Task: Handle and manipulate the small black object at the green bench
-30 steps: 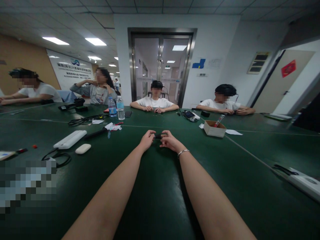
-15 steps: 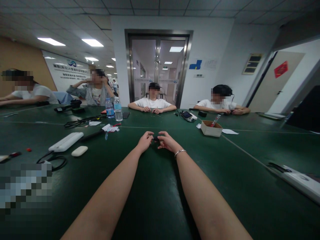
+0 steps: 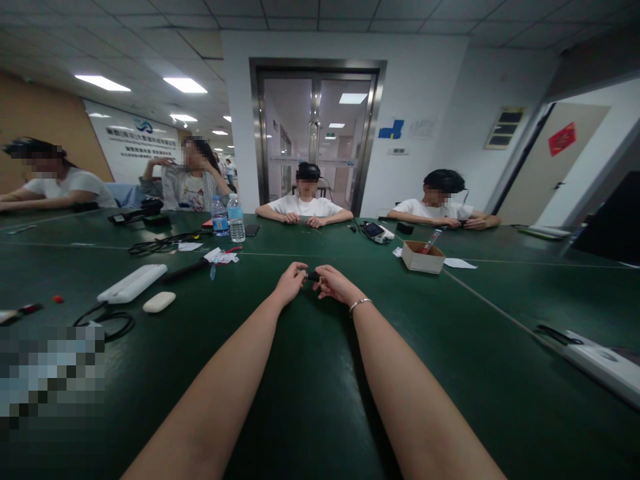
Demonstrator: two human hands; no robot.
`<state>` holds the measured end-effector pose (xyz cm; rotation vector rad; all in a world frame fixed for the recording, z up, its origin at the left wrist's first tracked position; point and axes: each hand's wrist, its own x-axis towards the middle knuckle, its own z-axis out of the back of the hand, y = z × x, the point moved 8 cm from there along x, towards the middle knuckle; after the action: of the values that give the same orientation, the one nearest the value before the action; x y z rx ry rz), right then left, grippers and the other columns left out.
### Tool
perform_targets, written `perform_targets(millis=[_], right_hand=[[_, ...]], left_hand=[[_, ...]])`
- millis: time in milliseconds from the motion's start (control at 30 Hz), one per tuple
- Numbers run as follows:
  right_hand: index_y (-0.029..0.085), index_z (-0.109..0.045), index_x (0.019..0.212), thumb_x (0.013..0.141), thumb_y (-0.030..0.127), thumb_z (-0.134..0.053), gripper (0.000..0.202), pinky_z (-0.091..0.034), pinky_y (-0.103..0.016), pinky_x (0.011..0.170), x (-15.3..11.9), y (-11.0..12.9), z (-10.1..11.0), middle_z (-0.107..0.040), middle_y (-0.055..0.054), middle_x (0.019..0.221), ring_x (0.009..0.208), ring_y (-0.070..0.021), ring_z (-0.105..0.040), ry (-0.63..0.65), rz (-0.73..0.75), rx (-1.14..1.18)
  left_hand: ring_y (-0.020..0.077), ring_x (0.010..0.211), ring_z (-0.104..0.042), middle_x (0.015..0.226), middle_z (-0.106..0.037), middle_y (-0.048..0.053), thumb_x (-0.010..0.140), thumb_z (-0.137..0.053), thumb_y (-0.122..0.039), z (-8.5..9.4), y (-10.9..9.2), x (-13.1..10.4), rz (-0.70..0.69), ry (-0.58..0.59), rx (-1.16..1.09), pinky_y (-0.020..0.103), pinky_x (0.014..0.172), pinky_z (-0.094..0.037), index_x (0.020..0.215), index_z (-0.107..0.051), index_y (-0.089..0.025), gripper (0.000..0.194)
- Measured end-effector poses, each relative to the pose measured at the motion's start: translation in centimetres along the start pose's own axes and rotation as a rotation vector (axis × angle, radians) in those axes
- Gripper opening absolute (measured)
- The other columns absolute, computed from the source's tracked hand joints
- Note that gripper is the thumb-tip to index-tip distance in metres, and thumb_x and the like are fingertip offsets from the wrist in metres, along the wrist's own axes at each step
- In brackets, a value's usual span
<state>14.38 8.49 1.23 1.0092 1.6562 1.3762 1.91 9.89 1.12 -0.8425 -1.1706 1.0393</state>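
Between my two hands, over the green table, is a small black object, too small to tell its kind. My left hand has its thumb and fingers curled in a pinch at the object's left end. On the right end, the bent fingers of my right hand grip it, the fingertips pointing inward. A silver bracelet circles my right wrist. Both forearms reach forward across the table.
Left of my hands lie a white power bank, a white oval case and black cables. Two water bottles stand farther back. A small cardboard box sits right. Several people sit around the table.
The black object shows slightly more between my fingertips, with my right fingers shifted a little. Across the table at left, a seated person has lowered a hand from the head.
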Motion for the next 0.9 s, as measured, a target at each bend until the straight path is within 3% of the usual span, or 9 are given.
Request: perform_targets(millis=[133, 233, 367, 533, 700, 900], right_hand=[[0.023, -0.040, 0.097, 0.075, 0.015, -0.065, 0.035, -0.057, -0.029, 0.050, 0.04, 0.31, -0.03, -0.050, 0.009, 0.062, 0.039, -0.0042, -0.045, 0.007, 0.039, 0.007], [0.020, -0.042, 0.096, 0.083, 0.025, -0.058, 0.021, -0.056, -0.027, 0.045, -0.02, 0.02, -0.18, -0.053, 0.006, 0.060, 0.035, -0.0037, -0.040, 0.024, -0.008, -0.005], [0.019, -0.047, 0.096, 0.080, 0.014, -0.061, 0.022, -0.057, -0.027, 0.049, -0.08, 0.03, -0.14, -0.056, 0.004, 0.060, 0.037, -0.0036, -0.041, 0.018, -0.011, -0.022], [0.017, -0.050, 0.093, 0.089, 0.024, -0.052, 0.009, -0.056, -0.027, 0.047, -0.03, 0.07, -0.30, -0.055, 0.002, 0.058, 0.036, -0.0041, -0.039, 0.031, -0.007, 0.020], [0.016, -0.053, 0.091, 0.075, 0.002, -0.059, 0.022, -0.058, -0.028, 0.054, -0.12, 0.03, -0.19, -0.048, 0.007, 0.052, 0.040, -0.0044, -0.043, 0.036, -0.006, 0.025], [0.014, -0.057, 0.088, 0.068, -0.004, -0.060, 0.027, -0.058, -0.025, 0.058, 0.11, -0.14, -0.47, -0.053, 0.005, 0.061, 0.044, -0.0033, -0.046, 0.130, 0.032, 0.003]], left_hand=[[0.0090, 0.060, -0.050, 0.071, -0.053, 0.000, 0.081, -0.048, -0.024, 0.10, 0.01, -0.05, 0.006, -0.016, -0.004, 0.019, 0.054, -0.039, 0.101, -0.054, -0.017, 0.022], [0.0091, 0.061, -0.051, 0.072, -0.053, 0.001, 0.081, -0.048, -0.023, 0.05, 0.06, -0.02, 0.000, -0.011, -0.007, 0.019, 0.055, -0.040, 0.101, -0.054, -0.017, 0.022], [0.0091, 0.060, -0.050, 0.072, -0.054, 0.000, 0.081, -0.049, -0.024, -0.03, 0.21, 0.05, -0.009, -0.005, -0.005, 0.019, 0.054, -0.040, 0.100, -0.054, -0.018, 0.021], [0.0100, 0.062, -0.052, 0.074, -0.056, 0.002, 0.080, -0.052, -0.028, -0.19, -0.14, -0.09, -0.025, 0.002, 0.004, 0.020, 0.054, -0.040, 0.099, -0.055, -0.017, 0.022], [0.0107, 0.061, -0.053, 0.070, -0.056, 0.001, 0.080, -0.051, -0.031, -0.36, -0.73, -0.51, -0.022, 0.034, 0.034, 0.020, 0.053, -0.041, 0.098, -0.055, -0.017, 0.023], [0.0093, 0.047, -0.046, 0.052, -0.050, -0.003, 0.079, -0.051, -0.044, -0.35, -0.49, -0.58, -0.017, 0.063, 0.106, 0.021, 0.049, -0.037, 0.087, -0.059, -0.015, 0.030]])
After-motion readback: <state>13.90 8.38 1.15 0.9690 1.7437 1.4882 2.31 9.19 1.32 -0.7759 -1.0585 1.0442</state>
